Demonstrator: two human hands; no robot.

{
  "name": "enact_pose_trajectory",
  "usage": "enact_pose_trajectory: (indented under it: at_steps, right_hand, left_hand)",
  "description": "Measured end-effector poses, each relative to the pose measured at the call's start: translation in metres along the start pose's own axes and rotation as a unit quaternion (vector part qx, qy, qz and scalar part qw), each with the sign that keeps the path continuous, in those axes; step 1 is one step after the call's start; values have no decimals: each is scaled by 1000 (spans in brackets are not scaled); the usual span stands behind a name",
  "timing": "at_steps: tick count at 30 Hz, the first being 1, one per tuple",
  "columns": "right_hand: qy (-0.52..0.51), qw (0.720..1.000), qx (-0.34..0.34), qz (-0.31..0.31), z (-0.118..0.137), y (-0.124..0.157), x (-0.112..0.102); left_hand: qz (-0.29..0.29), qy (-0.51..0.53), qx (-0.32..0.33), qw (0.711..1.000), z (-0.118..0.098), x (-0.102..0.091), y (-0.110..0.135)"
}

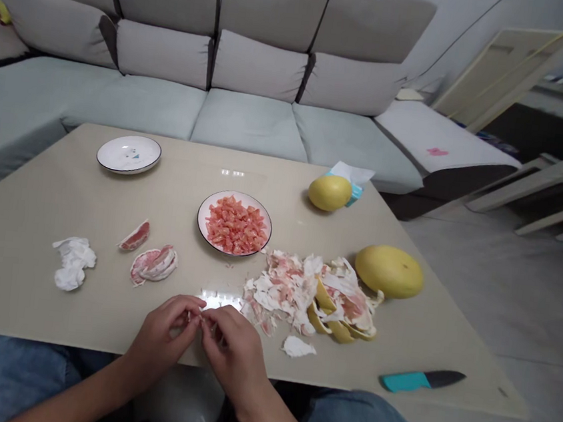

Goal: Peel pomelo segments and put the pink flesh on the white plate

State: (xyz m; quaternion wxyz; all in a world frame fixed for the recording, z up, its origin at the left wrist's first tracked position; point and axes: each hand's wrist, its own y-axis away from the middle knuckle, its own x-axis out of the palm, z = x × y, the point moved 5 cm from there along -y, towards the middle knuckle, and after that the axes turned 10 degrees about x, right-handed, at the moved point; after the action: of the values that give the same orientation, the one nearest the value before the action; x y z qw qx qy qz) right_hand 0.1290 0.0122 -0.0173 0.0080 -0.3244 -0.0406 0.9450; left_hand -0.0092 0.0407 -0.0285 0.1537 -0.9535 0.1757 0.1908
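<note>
My left hand (167, 330) and my right hand (230, 344) meet fingertip to fingertip over the table's near edge. Both are pinched closed, and whatever sits between the fingertips is too small to make out. Ahead of them, a white plate (201, 224) with a dark rim holds a heap of peeled red pomelo flesh (237, 225). Left of the plate lie a single pomelo segment (136, 236) and a clump of pomelo segments (154, 265) with skin on. To the right spreads a pile of white membrane scraps (286, 292) and yellow pomelo peel (342, 331).
Two whole pomelos, one oval (390, 271) and one farther back (329, 193), stand at right, the latter by a tissue pack (354, 178). A turquoise-handled knife (407, 381) lies near the right front edge. Crumpled tissue (73, 263) and another plate (129, 155) are left. A sofa (250, 124) stands behind.
</note>
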Motion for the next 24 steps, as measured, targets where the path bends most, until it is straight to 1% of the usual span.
enact_pose_trajectory:
  at_steps: [4,6,8,10,12,14,16,19,20,22,24]
  right_hand:
    - [65,997,-32,1,1,2,1]
    - [99,994,-48,4,1,3,3]
    - [102,994,-47,-3,1,3,4]
    - [63,998,-16,-23,0,2,3]
    - [5,998,35,-46,-1,1,2]
    - [-56,993,87,-57,-1,1,3]
    - [-124,981,142,-55,-3,1,6]
    - [-212,951,223,-31,-12,-1,12]
    - [-229,942,244,-31,-17,-3,12]
    - [-250,927,275,-51,-28,-8,5]
    - [-256,920,288,-72,-37,-14,-6]
  left_hand:
    - [18,-103,100,990,-5,-2,0]
    - [39,-129,130,982,-6,0,1]
    - [56,-143,153,976,-6,3,3]
    - [55,-154,185,969,-8,4,5]
    - [39,-163,220,961,-11,4,8]
    - [16,-172,258,951,-15,4,9]
    - [-9,-181,290,940,-19,4,10]
    - [-44,-187,329,925,-26,4,12]
    - [-52,-187,337,921,-29,4,13]
    - [-62,-182,345,918,-35,3,14]
    - [-56,-170,333,926,-37,-1,11]
